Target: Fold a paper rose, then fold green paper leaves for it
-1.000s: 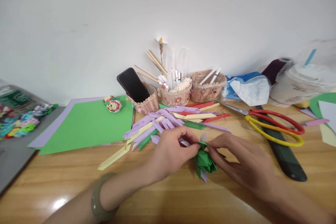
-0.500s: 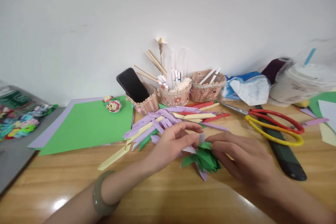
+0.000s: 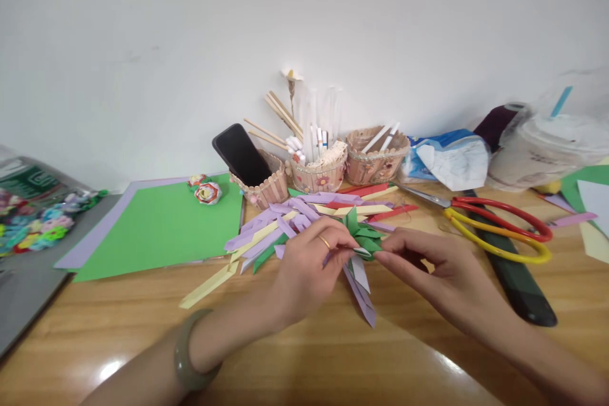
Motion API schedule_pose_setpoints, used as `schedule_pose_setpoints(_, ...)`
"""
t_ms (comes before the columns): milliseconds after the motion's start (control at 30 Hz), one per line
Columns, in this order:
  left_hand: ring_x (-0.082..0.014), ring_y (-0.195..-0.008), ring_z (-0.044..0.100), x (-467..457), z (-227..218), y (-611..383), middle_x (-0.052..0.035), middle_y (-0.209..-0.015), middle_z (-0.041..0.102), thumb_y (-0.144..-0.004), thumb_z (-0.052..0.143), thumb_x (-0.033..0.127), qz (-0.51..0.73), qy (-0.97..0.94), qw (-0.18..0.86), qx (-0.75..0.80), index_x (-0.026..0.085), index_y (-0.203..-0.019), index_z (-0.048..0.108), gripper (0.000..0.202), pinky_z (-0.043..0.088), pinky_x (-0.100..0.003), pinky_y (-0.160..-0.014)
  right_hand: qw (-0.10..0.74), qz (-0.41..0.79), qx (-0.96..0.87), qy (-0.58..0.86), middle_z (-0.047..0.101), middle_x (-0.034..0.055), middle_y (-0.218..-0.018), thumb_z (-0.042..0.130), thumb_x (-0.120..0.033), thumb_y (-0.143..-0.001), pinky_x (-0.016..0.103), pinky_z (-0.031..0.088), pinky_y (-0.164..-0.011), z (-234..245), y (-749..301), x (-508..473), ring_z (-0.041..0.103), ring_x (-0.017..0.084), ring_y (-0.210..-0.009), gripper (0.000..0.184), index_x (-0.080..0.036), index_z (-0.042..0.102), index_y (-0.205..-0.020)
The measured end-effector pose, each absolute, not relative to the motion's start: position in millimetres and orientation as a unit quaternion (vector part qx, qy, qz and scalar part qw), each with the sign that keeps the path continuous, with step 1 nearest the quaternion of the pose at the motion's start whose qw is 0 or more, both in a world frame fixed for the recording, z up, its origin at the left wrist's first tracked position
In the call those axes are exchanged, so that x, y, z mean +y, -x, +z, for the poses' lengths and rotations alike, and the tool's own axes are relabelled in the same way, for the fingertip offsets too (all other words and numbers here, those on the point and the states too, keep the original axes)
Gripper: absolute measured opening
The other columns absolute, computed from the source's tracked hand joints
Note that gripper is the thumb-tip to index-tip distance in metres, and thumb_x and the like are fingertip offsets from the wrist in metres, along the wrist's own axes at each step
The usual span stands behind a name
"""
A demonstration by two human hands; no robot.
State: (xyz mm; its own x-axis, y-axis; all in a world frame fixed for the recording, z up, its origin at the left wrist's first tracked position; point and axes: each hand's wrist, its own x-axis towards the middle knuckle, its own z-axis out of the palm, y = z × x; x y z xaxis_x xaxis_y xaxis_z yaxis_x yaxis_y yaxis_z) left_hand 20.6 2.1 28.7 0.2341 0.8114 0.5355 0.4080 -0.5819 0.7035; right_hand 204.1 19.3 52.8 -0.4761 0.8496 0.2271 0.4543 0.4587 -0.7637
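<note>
A green folded-paper piece (image 3: 368, 238) with pointed petals is held up between my two hands above the table. My left hand (image 3: 309, 260), with a ring on one finger, pinches its left side, and pale strips (image 3: 360, 276) hang from it. On the right side, the thumb and fingers of my right hand (image 3: 428, 260) are closed on the green paper's edge. A purple paper strip (image 3: 359, 298) slants down below the piece. Behind my hands lies a pile of folded paper strips (image 3: 266, 235) in purple, yellow, green and red.
Scissors (image 3: 499, 254) with red and yellow handles rest over a dark flat bar (image 3: 528, 304) at right. Green paper (image 3: 157, 228) lies at left. Three small baskets (image 3: 318, 177) stand along the wall, one with a phone (image 3: 242, 155). A lidded cup (image 3: 547, 146) stands at far right.
The green piece has turned and risen slightly, its petals now pointing up and away. My left fingers have closed on its left side. The pale and purple strips below show more.
</note>
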Motion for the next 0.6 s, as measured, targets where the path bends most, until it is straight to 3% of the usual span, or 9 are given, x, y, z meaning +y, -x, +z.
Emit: schedule_pose_setpoints(600,-0.0144,-0.076,0.052,3.0,21.2,-20.8,-0.0037,-0.081,0.055,-0.086,0.040,0.016,0.434,-0.766,0.233,0.412,0.019,-0.083,0.046,0.007,0.042,-0.028,-0.067,0.336,0.410,-0.732,0.428,0.049,-0.0027,-0.054,0.052,-0.033,-0.079,0.022,0.037,-0.049,51.5,-206.2,25.4,0.046,0.011,-0.052,0.026,-0.019,0.051,-0.057)
